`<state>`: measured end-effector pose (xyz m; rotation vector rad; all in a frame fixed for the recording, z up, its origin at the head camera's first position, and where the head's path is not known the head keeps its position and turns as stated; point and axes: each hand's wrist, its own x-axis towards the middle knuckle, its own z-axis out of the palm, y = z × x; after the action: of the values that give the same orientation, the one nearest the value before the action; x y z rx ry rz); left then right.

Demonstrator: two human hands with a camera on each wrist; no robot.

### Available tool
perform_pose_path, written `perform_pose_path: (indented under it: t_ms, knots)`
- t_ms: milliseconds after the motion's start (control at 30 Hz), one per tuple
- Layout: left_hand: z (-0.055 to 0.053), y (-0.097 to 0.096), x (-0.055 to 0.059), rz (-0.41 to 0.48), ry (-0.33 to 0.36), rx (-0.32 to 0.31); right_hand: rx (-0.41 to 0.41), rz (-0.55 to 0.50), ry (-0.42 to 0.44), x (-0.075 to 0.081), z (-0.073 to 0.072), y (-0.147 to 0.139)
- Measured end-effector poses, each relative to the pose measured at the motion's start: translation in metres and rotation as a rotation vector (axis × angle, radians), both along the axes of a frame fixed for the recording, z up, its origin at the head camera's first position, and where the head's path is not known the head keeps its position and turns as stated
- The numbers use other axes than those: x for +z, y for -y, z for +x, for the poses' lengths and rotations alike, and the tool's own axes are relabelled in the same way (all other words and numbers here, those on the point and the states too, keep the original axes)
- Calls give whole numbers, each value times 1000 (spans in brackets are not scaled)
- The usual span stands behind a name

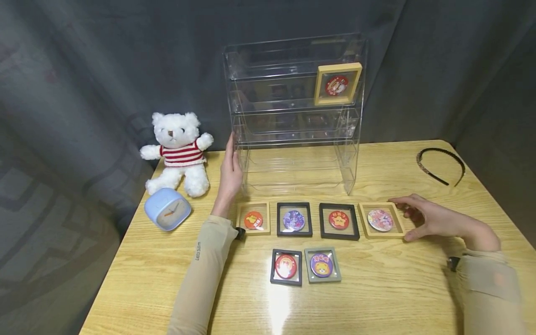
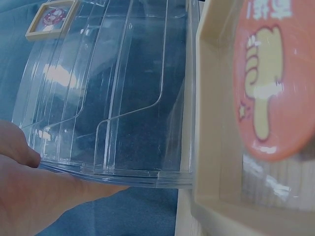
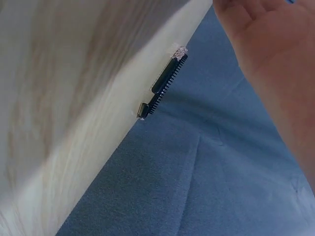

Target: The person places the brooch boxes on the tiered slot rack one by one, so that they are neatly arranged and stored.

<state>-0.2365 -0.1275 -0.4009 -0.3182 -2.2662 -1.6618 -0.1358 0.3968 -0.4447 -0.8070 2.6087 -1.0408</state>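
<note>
Dark curtain (image 1: pixel 104 70) behind, light wood worktop (image 1: pixel 377 293) in front. Got a clear tiered rack (image 1: pixel 276 111) near the worktop's back edge, with a framed red-and-white badge (image 1: pixel 337 85) at its upper right. Toward the front edge, can spot a framed red badge (image 1: pixel 286 267) beside a framed bear badge (image 1: pixel 322 265). Behind those, a row of four, left to right: framed thumbs-up badge (image 1: pixel 253 220), framed purple badge (image 1: pixel 294 220), framed star badge (image 1: pixel 338 219) and, closest to the right edge, the framed pink badge (image 1: pixel 380 220), on the worktop. Also a white teddy bear (image 1: pixel 177 149) near the back left corner, a blue clock (image 1: pixel 167 209) just in front of it, and a headband (image 3: pixel 167 76) by the back right corner.

Left hand (image 1: pixel 231 170) at the rack's left side, apparently gripping the side panel between thumb and fingers. Right hand (image 1: pixel 435 218) curved around the right end of the framed pink badge, index at the far corner, thumb at the near one, so seemingly pinching it.

Would call this the pick-up step, with one badge on the rack already. For the next move, probably need a firm pinch, a straight lift clear of the framed star badge, then a tilt upright to suit a ledge, left hand bracing the rack.
</note>
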Motion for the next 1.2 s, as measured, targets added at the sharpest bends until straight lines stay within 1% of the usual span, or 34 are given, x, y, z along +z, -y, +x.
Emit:
perform_pose_path:
  t_ms: [100,167,333,433,500,533,733,767,967,1200]
  knots:
    - [0,-1,1,-4,2,0,-18,6,11,1,1,2]
    - [0,-1,1,-6,1,-1,-35,4,36,3,2,3]
    - [0,-1,1,-1,20,1,-81,-66,158,8,3,7]
    - [0,-1,1,5,25,2,-97,-105,197,10,3,9]
    - [0,0,0,10,19,2,-102,-111,198,10,2,9]
    - [3,-2,5,14,23,3,-104,-111,195,10,3,9]
    - [4,-3,7,8,27,3,-128,-95,189,10,2,9]
    - [0,-2,2,3,22,2,-129,-94,190,11,2,9]
    - [1,-2,2,7,28,7,-126,-103,194,10,2,9]
    - [1,-2,0,11,33,9,-144,-79,185,8,3,8]
